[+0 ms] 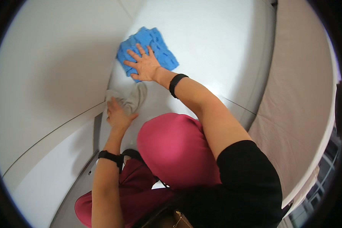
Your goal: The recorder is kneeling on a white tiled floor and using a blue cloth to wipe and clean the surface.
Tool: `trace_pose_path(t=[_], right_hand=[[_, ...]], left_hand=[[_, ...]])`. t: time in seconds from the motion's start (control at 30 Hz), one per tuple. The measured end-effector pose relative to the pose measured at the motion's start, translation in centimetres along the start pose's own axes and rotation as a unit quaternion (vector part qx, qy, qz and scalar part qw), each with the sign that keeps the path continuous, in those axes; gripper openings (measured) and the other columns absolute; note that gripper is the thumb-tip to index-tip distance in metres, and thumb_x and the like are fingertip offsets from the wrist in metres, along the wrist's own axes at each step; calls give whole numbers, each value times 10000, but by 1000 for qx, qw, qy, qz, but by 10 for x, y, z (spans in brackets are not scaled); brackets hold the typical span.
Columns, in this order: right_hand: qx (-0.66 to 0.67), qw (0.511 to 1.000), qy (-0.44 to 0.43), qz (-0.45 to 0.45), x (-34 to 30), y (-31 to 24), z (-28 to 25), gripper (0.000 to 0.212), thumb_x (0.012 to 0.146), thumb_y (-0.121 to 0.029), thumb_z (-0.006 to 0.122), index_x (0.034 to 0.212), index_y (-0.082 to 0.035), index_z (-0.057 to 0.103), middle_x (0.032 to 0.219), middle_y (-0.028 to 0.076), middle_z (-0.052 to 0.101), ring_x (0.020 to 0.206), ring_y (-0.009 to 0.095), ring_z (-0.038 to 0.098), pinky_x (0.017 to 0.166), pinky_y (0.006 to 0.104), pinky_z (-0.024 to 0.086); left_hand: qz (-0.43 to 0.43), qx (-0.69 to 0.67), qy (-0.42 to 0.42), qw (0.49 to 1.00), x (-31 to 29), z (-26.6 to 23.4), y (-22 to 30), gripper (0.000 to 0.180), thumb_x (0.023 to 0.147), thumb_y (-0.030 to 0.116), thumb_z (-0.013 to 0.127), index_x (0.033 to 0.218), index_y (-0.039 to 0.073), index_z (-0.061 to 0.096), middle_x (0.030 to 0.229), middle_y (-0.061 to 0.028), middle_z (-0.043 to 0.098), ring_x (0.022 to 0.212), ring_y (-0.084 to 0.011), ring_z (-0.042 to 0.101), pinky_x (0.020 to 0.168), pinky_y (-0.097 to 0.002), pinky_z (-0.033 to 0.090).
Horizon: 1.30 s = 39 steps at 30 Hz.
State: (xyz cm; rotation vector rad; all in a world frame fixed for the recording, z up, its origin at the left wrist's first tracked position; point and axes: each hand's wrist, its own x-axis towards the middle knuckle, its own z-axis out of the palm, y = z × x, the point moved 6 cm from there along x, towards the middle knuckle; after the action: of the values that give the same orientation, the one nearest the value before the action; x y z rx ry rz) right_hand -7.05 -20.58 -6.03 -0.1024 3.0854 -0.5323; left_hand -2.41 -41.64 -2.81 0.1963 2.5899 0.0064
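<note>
The pale floor (212,41) is the biggest thing, with a white panel (57,41) along the left and a beige cover (304,98) hanging down the right. A bent knee (174,148) in pink trousers pokes up in the middle, maybe because the person is crouching to get down low. Past the knee, the blue cloth (164,53) lies flat on the floor, up against the panel. The smaller gray cloth (137,99) is bunched up just below it, near the panel's edge. The right hand (145,66) lies flat on the blue cloth with its fingers spread wide, I think to push on a big patch at once. The left hand (117,117) is at the gray cloth, thumb stuck out and the other fingers close together. There are 2 black bands, 1 on the right arm (177,84) and 1 on the left arm (111,156).

The knee hides some floor, and the cover is cut off at the round dark edge. Part of the blue cloth is under the right hand. The gray cloth is a bit blurry, so I can't tell if the left fingers pinch it or just touch it. Only a bit of a dark shoe (132,153) shows.
</note>
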Motion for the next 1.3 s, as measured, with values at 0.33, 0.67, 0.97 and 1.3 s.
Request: trace_pose_path(t=[0.33, 0.67, 0.97, 1.3], right_hand=[[-57, 938, 95, 328, -250, 103, 0, 573, 675, -470, 599, 1219, -329, 488, 1428, 33, 242, 1338, 331, 90, 959, 688, 20], [-80, 748, 134, 645, -445, 169, -44, 702, 729, -603, 538, 1343, -375, 284, 1426, 164, 163, 1285, 383, 135, 916, 630, 197], [-68, 946, 10, 318, -412, 157, -90, 743, 658, -609, 578, 1310, -309, 387, 1405, 209, 181, 1271, 442, 128, 910, 665, 141], [12, 991, -93, 100, -409, 107, -90, 743, 677, -541, 627, 1327, -331, 335, 1425, 198, 155, 1294, 455, 114, 929, 666, 180]], left_hand=[[79, -15, 76, 994, 51, 49, -45, 622, 648, 167, 663, 1202, 34, 414, 1073, -212, 557, 978, -373, 540, 798, -439, 438], [223, -193, 244, 924, 44, -110, 157, 372, 650, 205, 649, 943, -10, 567, 911, -212, 609, 861, -359, 581, 764, -419, 453], [232, -190, 148, 943, -47, -53, 252, 713, 660, 468, 686, 1078, -82, 511, 1050, -263, 547, 1013, -364, 524, 848, -394, 441], [107, -52, -5, 993, -244, 190, 218, 603, 685, 315, 673, 1087, -93, 485, 1086, -260, 529, 1079, -377, 466, 902, -429, 396]])
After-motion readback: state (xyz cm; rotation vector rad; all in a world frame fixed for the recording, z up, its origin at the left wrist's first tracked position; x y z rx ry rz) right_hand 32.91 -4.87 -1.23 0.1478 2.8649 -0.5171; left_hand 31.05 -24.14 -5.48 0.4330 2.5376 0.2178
